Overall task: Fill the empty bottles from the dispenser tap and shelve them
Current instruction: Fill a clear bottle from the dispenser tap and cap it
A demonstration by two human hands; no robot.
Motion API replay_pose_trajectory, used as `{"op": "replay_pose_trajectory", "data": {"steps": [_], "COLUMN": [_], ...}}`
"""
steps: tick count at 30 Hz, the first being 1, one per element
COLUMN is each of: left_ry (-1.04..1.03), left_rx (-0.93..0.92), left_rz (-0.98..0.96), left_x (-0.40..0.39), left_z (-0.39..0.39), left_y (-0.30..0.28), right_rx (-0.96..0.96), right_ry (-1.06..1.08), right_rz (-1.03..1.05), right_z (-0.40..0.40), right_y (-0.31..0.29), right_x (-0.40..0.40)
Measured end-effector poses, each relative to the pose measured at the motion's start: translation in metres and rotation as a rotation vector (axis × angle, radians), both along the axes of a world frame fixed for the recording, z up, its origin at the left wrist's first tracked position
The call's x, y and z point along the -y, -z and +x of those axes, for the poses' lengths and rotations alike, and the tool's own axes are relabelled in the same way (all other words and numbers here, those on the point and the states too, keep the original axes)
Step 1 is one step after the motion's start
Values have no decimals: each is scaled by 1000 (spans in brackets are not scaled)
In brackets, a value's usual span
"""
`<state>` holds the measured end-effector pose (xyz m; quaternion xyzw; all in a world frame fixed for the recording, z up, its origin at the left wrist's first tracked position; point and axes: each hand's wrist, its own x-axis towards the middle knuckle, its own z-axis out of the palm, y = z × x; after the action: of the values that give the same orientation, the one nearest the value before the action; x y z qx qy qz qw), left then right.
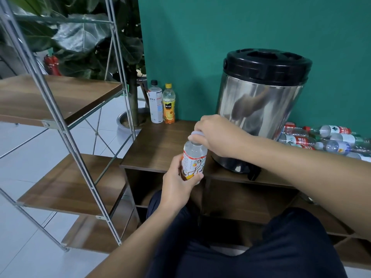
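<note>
gripping the labelled bottle (193,162) low in my left hand (179,189) steadies it upright while my right hand (216,135) pinches its pale cap (197,135) to turn it. i hold it just before the steel dispenser (261,109), near the tap (254,174). empty bottles (325,137) lie piled beside; the shelf rack (60,93) waits at my left.

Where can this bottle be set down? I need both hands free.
Bare tabletop lies between the two upright bottles and the dispenser. The rack's wooden shelves are bare too. Right of the dispenser it is crowded with lying bottles.
</note>
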<state>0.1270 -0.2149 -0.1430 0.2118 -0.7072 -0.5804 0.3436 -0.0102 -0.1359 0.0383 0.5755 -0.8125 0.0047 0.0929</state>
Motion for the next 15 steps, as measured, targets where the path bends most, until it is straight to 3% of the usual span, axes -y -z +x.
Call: {"op": "replay_pose_trajectory", "data": {"steps": [4, 8, 15], "left_ry": [3, -17, -43], "left_rx": [57, 178, 223], "left_rz": [-41, -141, -141], "left_x": [31, 67, 109], "left_z": [-8, -15, -37], "left_y": [-5, -16, -18], "right_rx": [187, 220, 275], "right_ry": [-26, -31, -40], "right_rz": [-145, -223, -327], "right_z": [-12, -17, -18], "right_y": [2, 11, 23], "right_x": [21, 49, 97]}}
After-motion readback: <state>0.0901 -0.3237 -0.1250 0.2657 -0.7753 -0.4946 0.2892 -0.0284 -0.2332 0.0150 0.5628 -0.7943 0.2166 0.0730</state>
